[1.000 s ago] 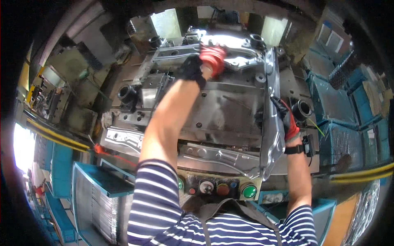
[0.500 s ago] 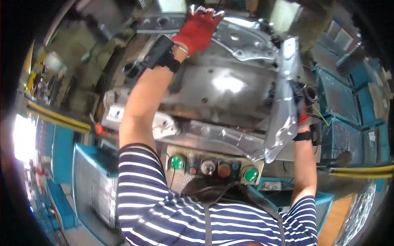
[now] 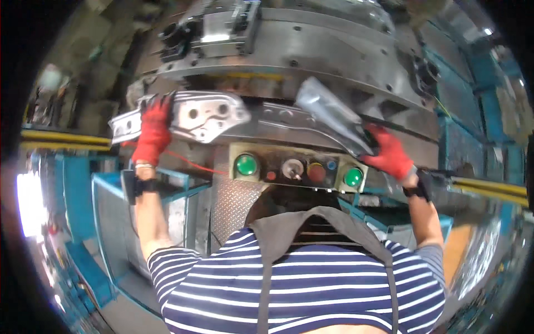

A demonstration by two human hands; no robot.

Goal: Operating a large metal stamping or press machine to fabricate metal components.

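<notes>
A red glove with dark fingertips covers my left hand [image 3: 154, 123], which is closed over the left part of a silvery stamped metal bracket [image 3: 208, 114] with round holes. This bracket lies along the near edge of the machine bed. My right hand [image 3: 390, 153], also in a red glove, grips the lower right end of a long stamped metal panel [image 3: 331, 108]. Motion blurs that panel, and it slants up to the left. Beneath its lower end lies another long metal piece [image 3: 286, 116], partly covered.
In front of my chest sits a control box [image 3: 295, 168] with two green buttons and a red one. Beyond the bracket stretches a large steel die [image 3: 328, 53] with a raised block [image 3: 222, 33]. Blue-framed racks [image 3: 103, 211] stand on both sides. Yellow bars [image 3: 67, 140] flank the bed.
My left hand has come back from the metal part at the far side to the near left bracket. My right hand has moved nearer, and its panel has swung from upright to slanting left.
</notes>
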